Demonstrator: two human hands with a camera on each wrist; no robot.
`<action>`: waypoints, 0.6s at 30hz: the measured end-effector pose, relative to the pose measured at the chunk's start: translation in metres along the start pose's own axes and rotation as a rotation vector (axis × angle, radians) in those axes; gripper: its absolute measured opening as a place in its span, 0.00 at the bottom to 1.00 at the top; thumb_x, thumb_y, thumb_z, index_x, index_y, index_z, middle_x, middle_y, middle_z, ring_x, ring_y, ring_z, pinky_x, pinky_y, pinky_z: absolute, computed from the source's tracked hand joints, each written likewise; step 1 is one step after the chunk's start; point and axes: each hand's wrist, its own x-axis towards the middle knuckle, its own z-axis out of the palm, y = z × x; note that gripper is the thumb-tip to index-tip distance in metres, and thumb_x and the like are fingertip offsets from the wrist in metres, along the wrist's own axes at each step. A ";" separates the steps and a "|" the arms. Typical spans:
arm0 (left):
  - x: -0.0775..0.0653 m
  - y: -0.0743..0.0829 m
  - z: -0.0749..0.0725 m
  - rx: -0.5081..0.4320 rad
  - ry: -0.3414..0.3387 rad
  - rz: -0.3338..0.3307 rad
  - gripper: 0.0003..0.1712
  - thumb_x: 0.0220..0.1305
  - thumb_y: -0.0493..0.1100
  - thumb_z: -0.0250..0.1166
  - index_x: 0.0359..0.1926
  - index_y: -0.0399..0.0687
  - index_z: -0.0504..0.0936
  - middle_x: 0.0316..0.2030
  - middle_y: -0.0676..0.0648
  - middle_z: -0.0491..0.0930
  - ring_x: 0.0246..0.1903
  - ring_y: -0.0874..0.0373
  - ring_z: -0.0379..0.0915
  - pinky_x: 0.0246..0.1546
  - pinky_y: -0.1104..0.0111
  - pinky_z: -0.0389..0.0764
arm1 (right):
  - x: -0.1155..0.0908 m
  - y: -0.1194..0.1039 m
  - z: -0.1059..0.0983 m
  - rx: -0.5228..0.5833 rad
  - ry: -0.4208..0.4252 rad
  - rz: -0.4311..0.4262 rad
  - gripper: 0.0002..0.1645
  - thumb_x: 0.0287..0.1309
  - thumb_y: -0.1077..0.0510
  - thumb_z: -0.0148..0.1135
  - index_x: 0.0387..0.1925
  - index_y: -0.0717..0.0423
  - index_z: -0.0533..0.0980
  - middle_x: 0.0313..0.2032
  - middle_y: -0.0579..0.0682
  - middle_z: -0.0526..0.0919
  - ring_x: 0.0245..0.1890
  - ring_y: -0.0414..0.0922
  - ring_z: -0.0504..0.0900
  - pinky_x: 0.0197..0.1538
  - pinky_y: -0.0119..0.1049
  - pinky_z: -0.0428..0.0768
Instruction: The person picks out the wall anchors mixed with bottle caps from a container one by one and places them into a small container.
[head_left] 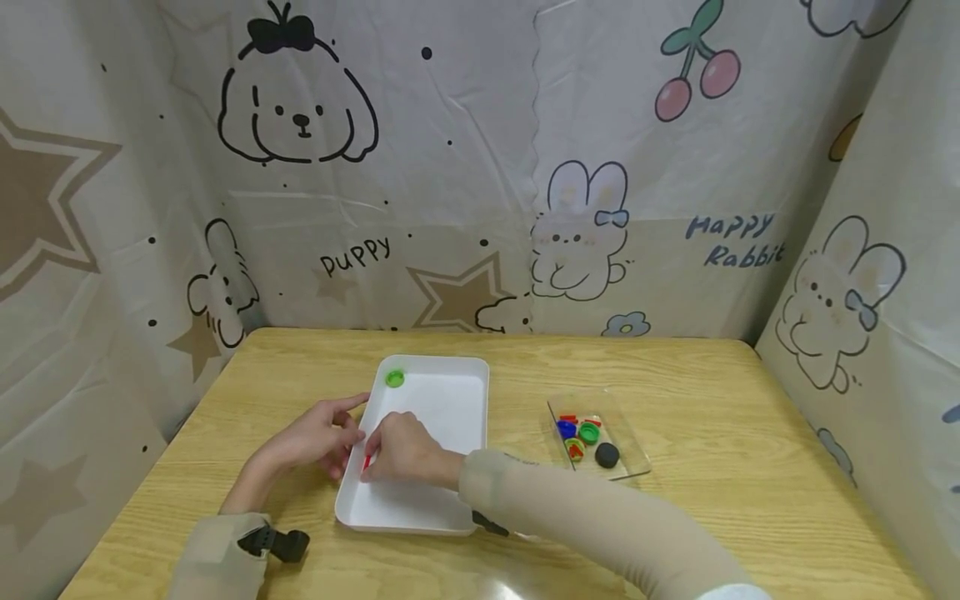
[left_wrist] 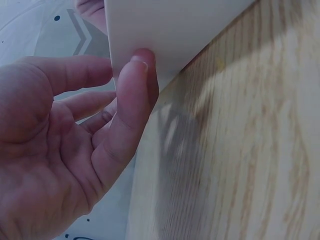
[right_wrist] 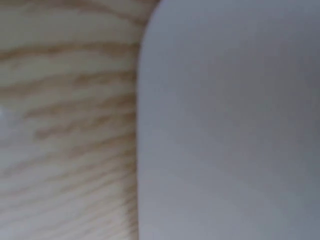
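A white tray point(head_left: 442, 392) lies on the table, with a small green ring-shaped piece point(head_left: 394, 379) in its far left corner. My right hand point(head_left: 405, 450) reaches over the tray and pinches a small red piece point(head_left: 367, 462) at the left inner side; its exact kind is mostly hidden by the fingers. My left hand point(head_left: 318, 437) is at the tray's left side, and its fingertips point(left_wrist: 144, 56) touch the outer wall. In the right wrist view only the tray point(right_wrist: 225, 125) and wood show, not the hand.
A clear shallow box point(head_left: 630, 450) to the right holds a black round piece point(head_left: 607, 455), a green ring point(head_left: 589, 433), a blue piece point(head_left: 566, 429) and red bits. The wooden table point(head_left: 712, 467) ends at a printed curtain point(head_left: 450, 167) behind and at the sides.
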 end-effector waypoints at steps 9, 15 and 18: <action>-0.001 -0.005 0.004 0.003 0.001 -0.006 0.38 0.64 0.34 0.57 0.73 0.49 0.55 0.33 0.37 0.72 0.18 0.49 0.75 0.19 0.55 0.81 | -0.011 0.002 -0.017 0.004 -0.041 -0.087 0.10 0.39 0.52 0.78 0.25 0.48 0.85 0.11 0.35 0.74 0.15 0.31 0.69 0.20 0.22 0.69; 0.000 -0.001 0.003 0.005 0.014 -0.003 0.38 0.65 0.36 0.59 0.73 0.48 0.55 0.35 0.36 0.71 0.18 0.49 0.75 0.18 0.56 0.81 | -0.034 0.002 -0.064 0.066 -0.013 -0.175 0.10 0.39 0.55 0.78 0.28 0.50 0.85 0.12 0.37 0.73 0.14 0.31 0.69 0.19 0.24 0.68; -0.001 -0.001 0.003 0.009 0.020 -0.011 0.38 0.65 0.36 0.59 0.73 0.48 0.54 0.35 0.37 0.71 0.18 0.49 0.75 0.19 0.56 0.81 | -0.052 0.007 -0.089 0.124 0.011 -0.197 0.10 0.40 0.56 0.78 0.28 0.50 0.85 0.13 0.38 0.74 0.13 0.33 0.68 0.19 0.25 0.67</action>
